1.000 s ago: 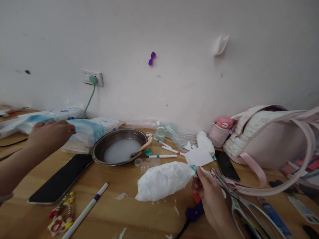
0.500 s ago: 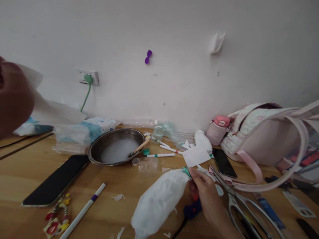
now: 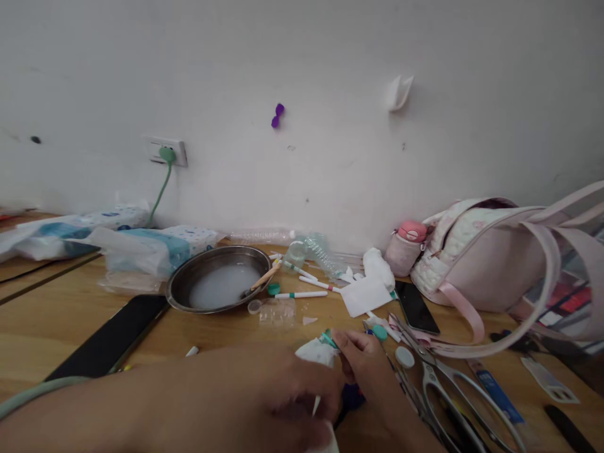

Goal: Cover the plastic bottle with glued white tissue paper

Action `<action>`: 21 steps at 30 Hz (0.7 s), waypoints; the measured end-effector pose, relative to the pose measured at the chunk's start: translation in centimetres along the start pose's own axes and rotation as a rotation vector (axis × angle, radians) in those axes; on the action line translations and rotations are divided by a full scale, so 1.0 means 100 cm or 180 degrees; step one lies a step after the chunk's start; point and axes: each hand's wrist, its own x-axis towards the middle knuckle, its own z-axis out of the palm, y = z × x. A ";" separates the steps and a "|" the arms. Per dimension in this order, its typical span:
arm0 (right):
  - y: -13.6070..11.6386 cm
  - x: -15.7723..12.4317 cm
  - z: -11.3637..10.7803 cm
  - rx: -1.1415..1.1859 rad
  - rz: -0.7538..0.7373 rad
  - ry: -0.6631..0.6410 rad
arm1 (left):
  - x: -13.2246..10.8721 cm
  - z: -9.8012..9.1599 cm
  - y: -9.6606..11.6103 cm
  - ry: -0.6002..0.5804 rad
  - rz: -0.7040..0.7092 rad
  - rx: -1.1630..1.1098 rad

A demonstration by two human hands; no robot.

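Observation:
My right hand (image 3: 365, 362) pinches the green neck of a small bottle wrapped in white tissue (image 3: 317, 352), which lies low in front of me. My left hand (image 3: 302, 387) reaches across from the left, curled over the wrapped body and hiding most of it. A strip of white tissue (image 3: 316, 404) shows between its blurred fingers, and more white shows below them. The open metal scissors (image 3: 438, 371) lie just right of my right hand, near a white round cap (image 3: 404, 357) and a green cap (image 3: 379, 332).
A steel bowl (image 3: 172, 292) of cloudy liquid holds a wooden-handled brush (image 3: 265, 280). Markers (image 3: 302, 294), clear plastic pieces (image 3: 277, 311) and a phone (image 3: 418, 307) lie behind my hands. A dark tablet-like slab (image 3: 108, 336) and tissue packs (image 3: 155, 248) are left; a pink bag (image 3: 486, 258) stands right.
My left hand has come down from the upper left, where it pulled a tissue, onto the wrapped bottle. My right hand has shifted slightly left and down, still gripping the neck.

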 end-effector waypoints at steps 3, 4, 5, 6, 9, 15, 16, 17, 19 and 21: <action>-0.002 -0.001 0.002 -0.0022 -0.0053 -0.0089 | 0.029 0.002 -0.008 0.0311 0.0306 0.0078; -0.003 0.000 0.001 -0.0032 -0.0079 -0.0107 | 0.036 0.003 -0.013 0.0437 0.0346 -0.0099; -0.004 0.000 0.001 -0.0044 -0.0102 -0.0118 | 0.040 0.006 -0.019 0.0575 0.0284 -0.0309; -0.005 0.000 0.001 -0.0053 -0.0121 -0.0126 | 0.044 0.008 -0.024 0.0689 0.0177 -0.0513; -0.007 0.002 0.000 -0.0052 -0.0103 -0.0165 | 0.053 0.016 -0.034 0.0853 -0.0271 -0.0978; -0.010 -0.001 -0.001 0.0173 0.0060 -0.0351 | 0.055 0.021 -0.027 0.0449 -0.0683 -0.2125; -0.010 -0.002 -0.001 0.0189 0.0060 -0.0370 | 0.052 0.020 -0.025 0.0382 -0.0651 -0.2247; -0.010 -0.002 -0.001 0.0183 0.0055 -0.0369 | 0.049 0.019 -0.023 0.0332 -0.0578 -0.2202; -0.009 -0.002 0.000 0.0118 0.0041 -0.0303 | 0.044 0.014 -0.020 0.0187 -0.0370 -0.1733; -0.008 -0.002 0.001 0.0042 0.0032 -0.0214 | 0.040 0.008 -0.018 -0.0164 -0.0193 -0.1228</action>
